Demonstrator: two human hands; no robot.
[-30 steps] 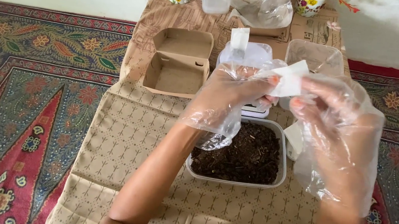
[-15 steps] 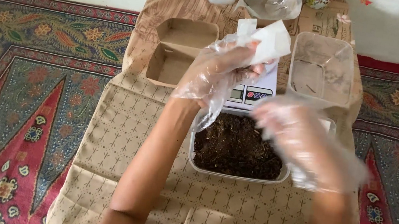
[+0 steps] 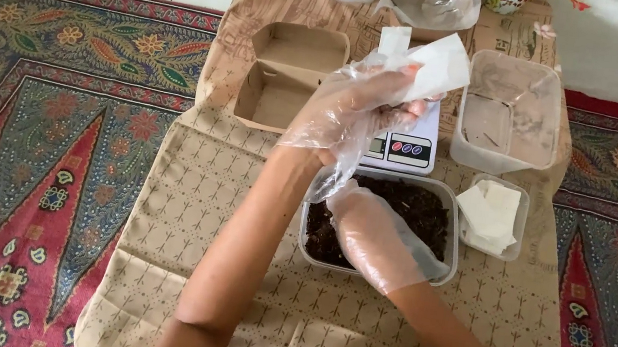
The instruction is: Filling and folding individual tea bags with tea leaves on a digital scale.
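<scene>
My right hand [image 3: 372, 237] has dropped since half a second ago from beside the tub down into it, while my left hand [image 3: 357, 112] has kept the small white paper bag [image 3: 438, 71] raised above the digital scale [image 3: 401, 142]. Both hands wear loose clear plastic gloves. The left is closed on the bag, thumb and fingers pinching its lower end so the mouth tilts up and to the right. The right is cupped, fingers curled down into the dark crumbly material filling the clear plastic tub [image 3: 449, 196]; whether it has closed on a pinch I cannot tell, for the fingertips are buried.

Judging by this, the scoop goes best if I take a modest pinch, lift it straight up, and bring the bag's mouth low over the tub so that anything that falls lands back in it and not on the tan patterned cloth [image 3: 185, 205]. The loose glove film could catch in the bag's mouth, so the opening should be held wide.

A stack of flat white bags [image 3: 491, 213] waits in a small clear tray to the right; an empty clear container [image 3: 508, 112] and an open cardboard box [image 3: 282, 78] stand behind.

My left hand covers most of the scale's platform. The cups and crumpled plastic at the far edge are cut off by the frame, and whether the held bag already contains anything cannot be seen.
</scene>
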